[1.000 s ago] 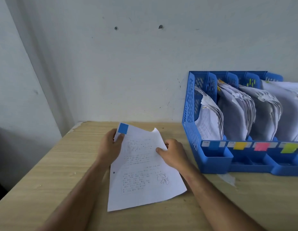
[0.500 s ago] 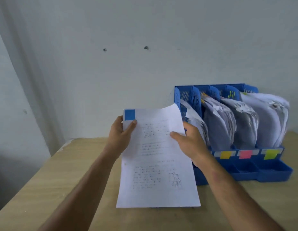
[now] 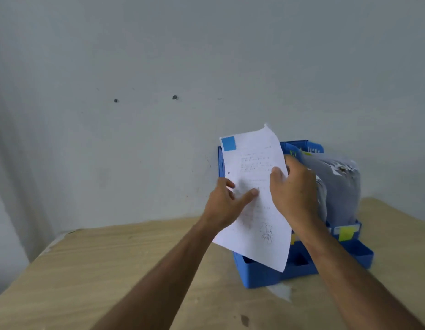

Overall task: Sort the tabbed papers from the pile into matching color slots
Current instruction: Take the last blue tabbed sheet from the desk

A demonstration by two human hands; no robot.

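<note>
The sheet with the blue tab is pinched by the left hand and right hand above the organizer, so it's probably best lowered straight into the far-left slot.

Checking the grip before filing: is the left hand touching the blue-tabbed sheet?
Touching. The head view shows the left hand with its thumb pressed flat on the front of the blue-tabbed sheet, other fingers behind it.
</note>
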